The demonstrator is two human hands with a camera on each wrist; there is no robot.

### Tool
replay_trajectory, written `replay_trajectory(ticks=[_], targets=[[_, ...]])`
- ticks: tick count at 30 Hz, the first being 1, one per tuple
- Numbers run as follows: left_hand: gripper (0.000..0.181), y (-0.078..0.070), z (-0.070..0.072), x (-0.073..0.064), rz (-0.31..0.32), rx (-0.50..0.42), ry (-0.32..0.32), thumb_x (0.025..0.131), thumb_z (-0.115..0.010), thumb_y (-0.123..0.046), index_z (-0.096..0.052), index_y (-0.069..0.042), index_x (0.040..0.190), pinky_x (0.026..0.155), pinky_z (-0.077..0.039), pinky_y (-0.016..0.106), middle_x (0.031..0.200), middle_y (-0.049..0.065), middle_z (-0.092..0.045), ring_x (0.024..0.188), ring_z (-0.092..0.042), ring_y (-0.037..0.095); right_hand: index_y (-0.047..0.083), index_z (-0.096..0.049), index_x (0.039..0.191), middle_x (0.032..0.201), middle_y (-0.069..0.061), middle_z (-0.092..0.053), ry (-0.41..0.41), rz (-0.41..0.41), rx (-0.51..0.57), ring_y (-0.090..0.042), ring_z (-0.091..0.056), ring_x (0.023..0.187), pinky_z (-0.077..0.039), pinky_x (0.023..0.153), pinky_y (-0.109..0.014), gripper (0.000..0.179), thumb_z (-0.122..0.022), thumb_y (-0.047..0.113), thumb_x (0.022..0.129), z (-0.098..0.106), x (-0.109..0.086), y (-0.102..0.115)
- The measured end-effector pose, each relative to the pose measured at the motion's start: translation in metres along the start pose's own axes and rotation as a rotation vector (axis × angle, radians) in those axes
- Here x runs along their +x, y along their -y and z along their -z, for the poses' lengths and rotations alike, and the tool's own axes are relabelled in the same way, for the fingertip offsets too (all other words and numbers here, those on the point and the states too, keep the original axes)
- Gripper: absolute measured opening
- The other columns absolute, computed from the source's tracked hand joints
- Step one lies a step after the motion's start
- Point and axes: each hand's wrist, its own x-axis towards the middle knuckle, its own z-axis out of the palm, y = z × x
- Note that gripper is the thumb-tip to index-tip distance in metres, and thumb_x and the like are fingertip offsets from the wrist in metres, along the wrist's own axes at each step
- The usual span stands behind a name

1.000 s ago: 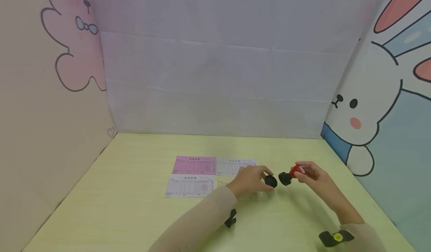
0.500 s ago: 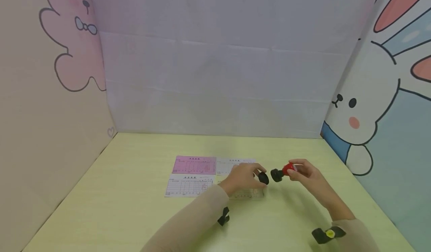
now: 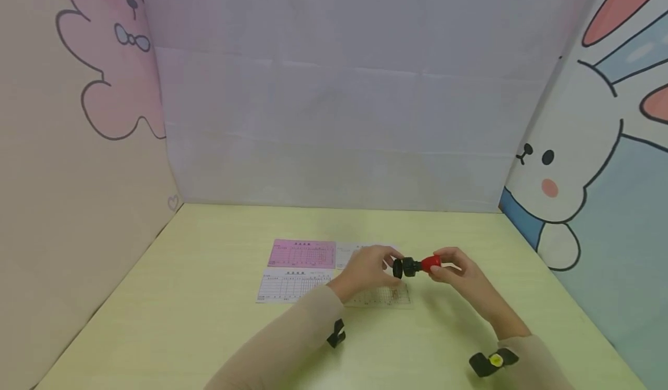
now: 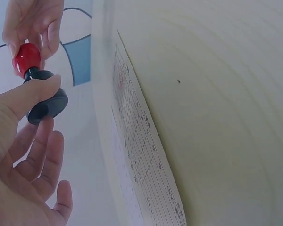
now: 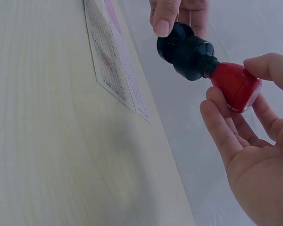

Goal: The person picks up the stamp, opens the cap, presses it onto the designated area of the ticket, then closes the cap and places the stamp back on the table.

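Note:
In the head view, a hand stamp with a red handle point(image 3: 431, 263) and a black head point(image 3: 409, 266) lies level in the air above the table. My right hand point(image 3: 461, 275) pinches the red handle between thumb and fingers, clearly seen in the right wrist view at the stamp's handle point(image 5: 233, 84). A round black cap point(image 3: 398, 269) is pinched by the thumb and fingers of my left hand point(image 3: 362, 271). Cap and stamp head line up face to face, the cap point(image 5: 166, 46) right at the head's edge in the right wrist view.
Several printed forms lie together on the pale yellow table point(image 3: 172, 297): a pink form point(image 3: 301, 255), a white form point(image 3: 292, 285) in front of it, and others partly under my left hand. A white cloth backdrop point(image 3: 334, 117) and cartoon-printed side walls enclose the table.
Both hands have moved left, and the right hand has brought the stamp up to the cap, closing the gap between them. The cap has turned edge-on in the head view.

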Motion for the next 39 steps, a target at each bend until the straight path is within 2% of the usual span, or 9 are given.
replay_trajectory(ticks=[3,9,14,25,28,35,39], targets=[[0.049,0.003,0.002,-0.001,0.000,-0.022,-0.017,0.078,-0.089,-0.029,-0.070,-0.022,0.122,0.077,-0.050,0.025,0.097,-0.008,-0.068,0.086,-0.062,0.006,0.002,-0.045,0.134,0.128,-0.021,-0.053,0.006,-0.007,0.012,-0.023,-0.067,0.108,-0.049,0.095,-0.028,0.044,-0.063,0.024,0.101,-0.004,0.001,-0.001],[0.051,0.009,0.006,-0.005,-0.004,-0.041,-0.036,0.076,-0.090,-0.026,-0.070,-0.020,0.123,0.076,-0.050,0.023,0.094,-0.009,-0.066,0.084,-0.060,0.006,0.003,-0.046,0.133,0.131,-0.020,-0.053,0.028,-0.031,0.014,-0.027,-0.065,0.112,-0.040,0.106,-0.058,0.043,-0.063,0.026,0.101,-0.012,0.004,-0.002],[0.051,0.010,0.008,-0.007,-0.027,-0.051,-0.050,0.075,-0.091,-0.025,-0.071,-0.018,0.121,0.076,-0.050,0.023,0.092,-0.008,-0.067,0.083,-0.060,0.007,0.004,-0.046,0.132,0.132,-0.020,-0.052,0.041,-0.048,0.013,-0.033,-0.062,0.118,-0.034,0.107,-0.064,0.044,-0.065,0.026,0.100,-0.018,0.006,-0.003],[0.052,0.015,0.012,-0.013,-0.011,-0.057,-0.062,0.075,-0.091,-0.028,-0.069,-0.017,0.122,0.076,-0.050,0.024,0.098,0.000,-0.070,0.084,-0.059,0.008,0.003,-0.045,0.132,0.132,-0.020,-0.052,0.073,-0.052,0.044,-0.033,-0.061,0.120,-0.034,0.108,-0.063,0.043,-0.064,0.025,0.100,-0.025,0.010,-0.009],[0.052,0.017,0.013,-0.014,-0.015,-0.045,-0.068,0.075,-0.090,-0.030,-0.069,-0.017,0.122,0.076,-0.050,0.024,0.098,-0.001,-0.070,0.086,-0.060,0.009,0.004,-0.046,0.132,0.133,-0.019,-0.052,0.081,-0.045,0.051,-0.032,-0.061,0.119,-0.035,0.108,-0.061,0.043,-0.064,0.026,0.100,-0.026,0.011,-0.009],[0.053,0.018,0.016,-0.020,-0.027,0.037,-0.094,0.077,-0.088,-0.040,-0.070,-0.024,0.124,0.085,-0.051,0.029,0.116,-0.004,-0.068,0.105,-0.063,0.016,0.002,-0.046,0.131,0.130,-0.020,-0.053,0.119,-0.021,0.081,-0.028,-0.064,0.115,-0.049,0.100,-0.035,0.040,-0.062,0.024,0.101,-0.026,0.013,-0.012],[0.052,0.018,0.018,-0.023,-0.044,0.019,-0.094,0.078,-0.086,-0.040,-0.070,-0.024,0.125,0.087,-0.052,0.031,0.115,-0.007,-0.071,0.104,-0.065,0.013,0.003,-0.047,0.132,0.131,-0.019,-0.054,0.133,-0.018,0.089,-0.025,-0.065,0.113,-0.050,0.097,-0.030,0.039,-0.060,0.025,0.102,-0.026,0.014,-0.013]])
